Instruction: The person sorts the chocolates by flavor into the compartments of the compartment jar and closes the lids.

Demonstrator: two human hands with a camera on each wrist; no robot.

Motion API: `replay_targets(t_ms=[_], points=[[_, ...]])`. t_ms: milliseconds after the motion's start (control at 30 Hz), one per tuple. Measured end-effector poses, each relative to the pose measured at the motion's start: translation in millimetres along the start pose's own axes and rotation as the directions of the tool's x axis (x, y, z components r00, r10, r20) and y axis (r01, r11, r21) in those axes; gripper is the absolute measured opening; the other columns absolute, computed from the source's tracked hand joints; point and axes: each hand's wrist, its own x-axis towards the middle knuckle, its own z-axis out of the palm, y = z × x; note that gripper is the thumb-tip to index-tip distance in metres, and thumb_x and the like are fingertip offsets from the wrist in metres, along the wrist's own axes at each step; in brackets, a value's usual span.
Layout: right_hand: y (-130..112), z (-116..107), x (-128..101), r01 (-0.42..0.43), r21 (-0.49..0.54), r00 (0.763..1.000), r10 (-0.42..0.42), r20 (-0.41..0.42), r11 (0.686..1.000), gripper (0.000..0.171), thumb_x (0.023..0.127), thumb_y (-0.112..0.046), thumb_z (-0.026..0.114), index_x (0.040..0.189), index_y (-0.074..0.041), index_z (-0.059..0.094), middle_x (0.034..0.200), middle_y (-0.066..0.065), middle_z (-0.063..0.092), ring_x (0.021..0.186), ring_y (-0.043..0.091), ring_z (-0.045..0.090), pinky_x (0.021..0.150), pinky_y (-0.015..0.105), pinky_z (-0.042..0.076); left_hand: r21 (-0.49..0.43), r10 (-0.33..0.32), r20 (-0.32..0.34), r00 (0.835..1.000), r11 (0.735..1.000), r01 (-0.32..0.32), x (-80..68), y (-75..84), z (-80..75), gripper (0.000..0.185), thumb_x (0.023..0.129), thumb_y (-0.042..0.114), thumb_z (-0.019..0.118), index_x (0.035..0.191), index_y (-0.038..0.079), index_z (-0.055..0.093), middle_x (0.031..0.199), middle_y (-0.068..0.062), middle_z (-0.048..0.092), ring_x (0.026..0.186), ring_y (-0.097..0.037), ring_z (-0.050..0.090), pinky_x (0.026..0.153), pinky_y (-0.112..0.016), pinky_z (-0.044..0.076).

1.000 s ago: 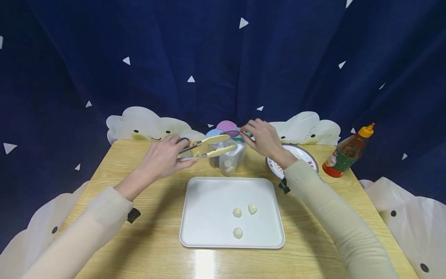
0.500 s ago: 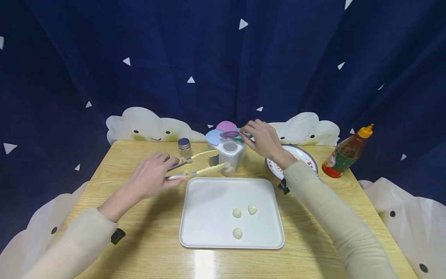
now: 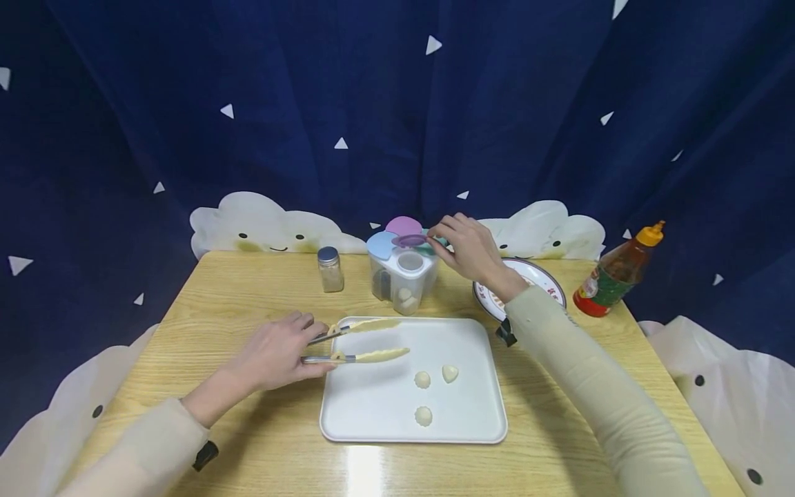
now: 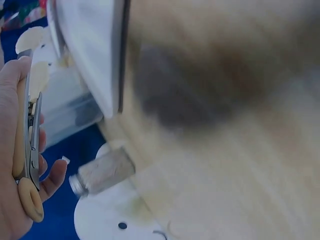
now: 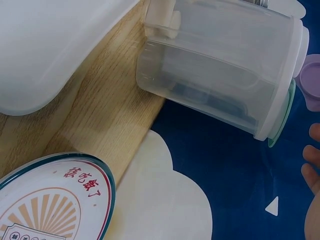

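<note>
Left hand (image 3: 273, 355), centre-left, grips tongs (image 3: 360, 342) over the tray (image 3: 373, 414), tips apart, empty. Right hand (image 3: 468, 248) pinches the purple lid (image 3: 410, 240). Plate (image 5: 50, 205) shows red characters I can't read.

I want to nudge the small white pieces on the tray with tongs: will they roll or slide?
The white pieces look rounded, so a push would probably roll them. The tray looks smooth and glossy, so they may also slide. Its raised rim should likely stop them. They seem small and light beside the tongs.

Shaker (image 3: 330, 268) left of container (image 3: 402, 276), tray (image 3: 373, 407) before them.
</note>
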Motion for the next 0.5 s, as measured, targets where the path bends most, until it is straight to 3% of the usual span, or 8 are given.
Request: replay_targets(t_ms=[133,300,500], points=[[-0.2,-0.1,-0.2,-0.002,0.000,1.000,0.002,-0.006,1.000,0.013,0.099,-0.026,0.071,0.102,-0.014,0.077,0.098,0.003,0.075,0.084,0.025,0.063,0.071,0.038,0.052,-0.016,0.048,0.018,0.999,0.999,-0.047,-3.6,10.7,12.2,0.061,0.086,0.066,0.075,0.121,0.016,0.072,0.098,-0.002,0.069,0.079,-0.014,0.061,0.055,-0.023,0.044],[-0.6,-0.1,-0.2,-0.008,0.002,1.000,0.008,-0.003,1.000,0.014,0.100,-0.026,0.072,0.102,-0.013,0.076,0.098,0.003,0.075,0.084,0.025,0.062,0.071,0.038,0.051,-0.052,0.078,0.036,0.996,0.996,-0.076,-6.3,21.8,26.4,0.057,0.087,0.066,0.074,0.118,0.018,0.071,0.094,0.002,0.065,0.076,-0.011,0.055,0.054,-0.020,0.038],[-0.8,0.0,0.0,-0.013,0.006,1.000,0.013,0.010,1.000,0.014,0.100,-0.025,0.072,0.103,-0.012,0.076,0.098,0.004,0.075,0.084,0.026,0.062,0.071,0.038,0.051,-0.067,0.102,0.030,0.994,0.993,-0.100,-7.5,31.0,37.6,0.055,0.087,0.064,0.075,0.117,0.018,0.070,0.094,0.002,0.065,0.080,-0.012,0.059,0.056,-0.020,0.042]])
